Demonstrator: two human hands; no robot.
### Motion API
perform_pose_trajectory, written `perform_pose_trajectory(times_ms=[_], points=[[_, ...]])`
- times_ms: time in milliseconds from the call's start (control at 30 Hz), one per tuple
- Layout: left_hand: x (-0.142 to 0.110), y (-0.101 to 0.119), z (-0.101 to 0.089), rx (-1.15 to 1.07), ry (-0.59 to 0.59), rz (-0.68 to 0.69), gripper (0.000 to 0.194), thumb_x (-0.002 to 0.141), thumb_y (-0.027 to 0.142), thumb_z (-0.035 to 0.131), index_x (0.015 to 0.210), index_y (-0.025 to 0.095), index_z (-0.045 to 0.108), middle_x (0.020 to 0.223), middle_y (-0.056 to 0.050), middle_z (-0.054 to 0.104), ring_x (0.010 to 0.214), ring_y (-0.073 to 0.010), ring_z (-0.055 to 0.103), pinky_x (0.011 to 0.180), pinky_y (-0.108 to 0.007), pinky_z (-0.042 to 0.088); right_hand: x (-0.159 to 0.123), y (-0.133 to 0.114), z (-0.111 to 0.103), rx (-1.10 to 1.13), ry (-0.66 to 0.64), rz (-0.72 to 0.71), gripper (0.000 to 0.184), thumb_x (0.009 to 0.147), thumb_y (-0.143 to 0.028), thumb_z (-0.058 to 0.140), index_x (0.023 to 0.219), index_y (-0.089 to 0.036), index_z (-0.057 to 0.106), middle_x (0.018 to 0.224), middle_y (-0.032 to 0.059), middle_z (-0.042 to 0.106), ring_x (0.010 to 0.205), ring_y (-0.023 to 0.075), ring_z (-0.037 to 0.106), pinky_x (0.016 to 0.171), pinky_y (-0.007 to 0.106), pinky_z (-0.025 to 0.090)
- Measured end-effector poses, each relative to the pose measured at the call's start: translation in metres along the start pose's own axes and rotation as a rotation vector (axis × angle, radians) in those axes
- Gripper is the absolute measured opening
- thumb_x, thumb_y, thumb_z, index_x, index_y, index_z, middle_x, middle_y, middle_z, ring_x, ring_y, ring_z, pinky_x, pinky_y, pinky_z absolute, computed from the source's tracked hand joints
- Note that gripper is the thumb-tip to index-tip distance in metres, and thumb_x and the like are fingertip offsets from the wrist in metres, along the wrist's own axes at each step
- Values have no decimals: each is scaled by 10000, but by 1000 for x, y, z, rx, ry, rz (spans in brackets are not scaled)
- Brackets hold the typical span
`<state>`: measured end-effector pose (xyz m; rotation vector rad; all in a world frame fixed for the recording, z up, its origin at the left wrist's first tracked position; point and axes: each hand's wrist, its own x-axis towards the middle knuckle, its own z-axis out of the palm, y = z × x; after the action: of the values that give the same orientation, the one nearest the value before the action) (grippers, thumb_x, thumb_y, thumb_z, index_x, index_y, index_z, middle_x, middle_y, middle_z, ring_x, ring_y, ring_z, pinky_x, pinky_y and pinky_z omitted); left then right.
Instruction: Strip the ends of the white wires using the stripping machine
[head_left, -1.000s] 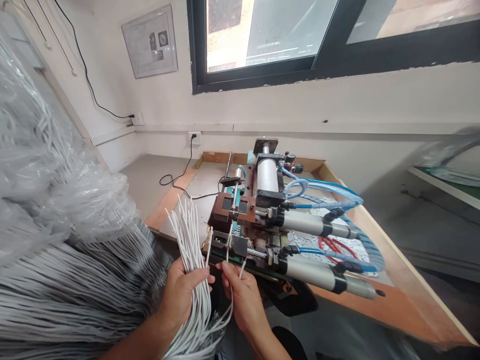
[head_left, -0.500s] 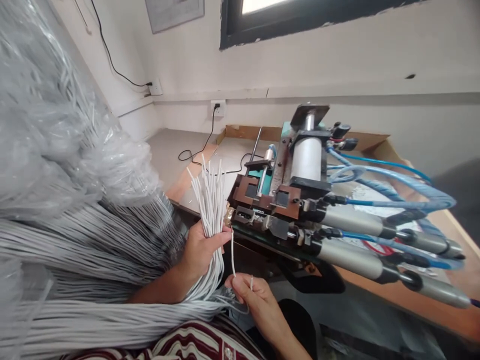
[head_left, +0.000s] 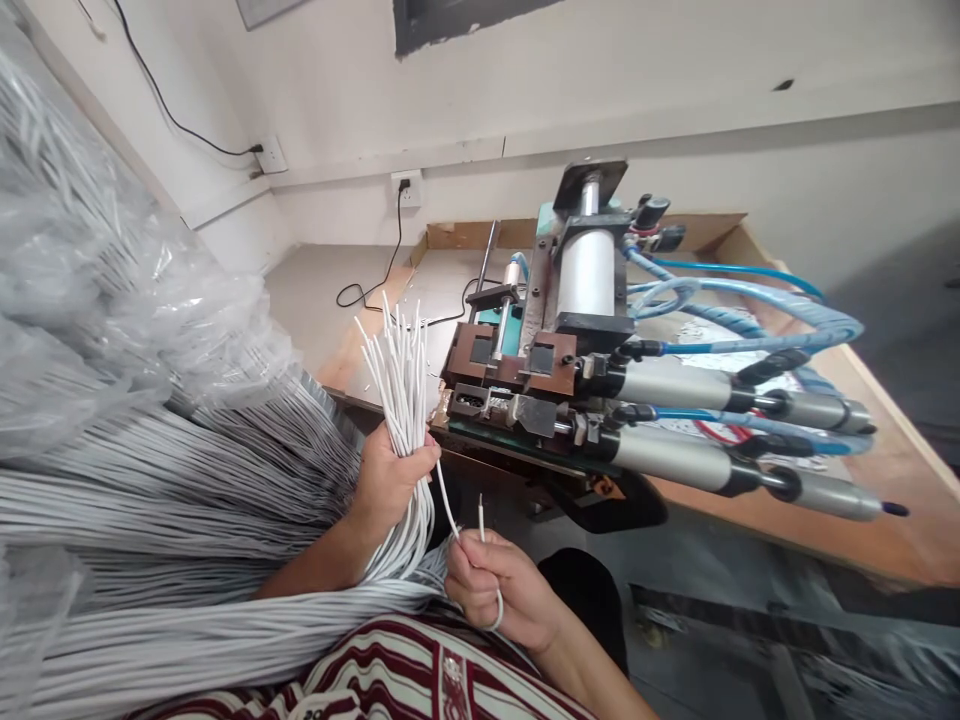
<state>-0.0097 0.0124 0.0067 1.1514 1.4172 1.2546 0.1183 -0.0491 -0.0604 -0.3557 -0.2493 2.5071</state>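
Observation:
My left hand (head_left: 390,478) is closed round a bundle of white wires (head_left: 399,380) whose ends fan upward just left of the machine. My right hand (head_left: 491,590) is lower, near my lap, pinching a single white wire (head_left: 448,500) that bends back up toward the bundle. A short bare end sticks up from that hand. The pneumatic wire machine (head_left: 540,370) with brown clamp blocks and silver cylinders stands on the wooden bench, a little above and to the right of both hands.
A big heap of white wires (head_left: 150,520) under clear plastic wrap (head_left: 112,300) fills the left. Blue air hoses (head_left: 750,310) loop over the bench (head_left: 885,470) at right. A black cable (head_left: 367,290) runs to a wall socket.
My right hand has drawn back from the machine's jaws down toward my lap with the single wire. The view has tilted down and closer; my left hand keeps the bundle.

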Motion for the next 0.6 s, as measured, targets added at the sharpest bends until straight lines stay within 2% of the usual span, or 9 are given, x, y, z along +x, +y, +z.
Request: perform_pose_trajectory(times_ms=[133,233,300,367,400,467,533,567,600], points=[[0,2,-2,162,61,74,66,601,153,621,637,160,566,496,63,519,441,-88,465,477,-214,380,-1,-2,-3,38,-30,56,320,641,-377,679,519,-154,483,405,-105,197,373,32,126,321,130,70],[2,0,-3,104,94,31,69,605,170,622,635,164,561,477,66,524,413,-84,460,447,-211,372,-6,-6,-11,-105,55,24,372,623,-437,662,497,-170,436,407,-108,171,377,35,116,328,139,90],[5,0,-3,-34,99,-49,95,603,192,633,657,165,559,485,59,544,408,-89,471,417,-209,371,-11,-11,-25,-428,236,-25,387,639,-509,597,500,-177,454,400,-98,194,372,46,159,342,165,158],[7,1,-3,-175,84,-143,138,590,213,654,679,158,564,507,43,571,436,-102,502,410,-212,390,-14,-17,-44,-888,542,-84,398,651,-558,530,543,-175,521,407,-58,306,386,85,297,396,223,278],[7,2,-3,-229,65,-189,159,583,223,666,687,151,570,519,32,583,456,-109,517,415,-216,406,-14,-20,-53,-1094,718,-115,395,635,-560,535,575,-170,551,443,-21,390,439,130,398,455,269,339],[7,5,-1,-301,15,-276,191,569,233,685,699,135,584,550,8,605,491,-119,540,434,-230,438,-13,-28,-65,-1311,977,-185,385,579,-517,604,685,-147,593,607,82,540,669,262,527,613,366,387],[5,7,1,-339,-31,-332,211,559,219,697,718,123,598,591,-9,621,514,-126,556,457,-245,461,-9,-35,-62,-1413,1092,-307,418,576,-473,627,815,-130,606,792,158,596,858,338,517,730,423,367],[4,7,2,-350,-43,-345,219,556,206,701,731,120,602,605,-11,624,521,-128,562,465,-251,467,-6,-37,-55,-1449,1074,-394,409,615,-464,604,858,-136,608,853,165,605,892,335,516,760,423,362],[4,8,3,-359,-49,-349,222,555,194,702,740,121,605,609,-9,622,525,-130,566,471,-255,470,-4,-39,-45,-1466,1000,-487,372,666,-454,566,875,-151,616,880,153,615,888,314,529,773,408,368]])
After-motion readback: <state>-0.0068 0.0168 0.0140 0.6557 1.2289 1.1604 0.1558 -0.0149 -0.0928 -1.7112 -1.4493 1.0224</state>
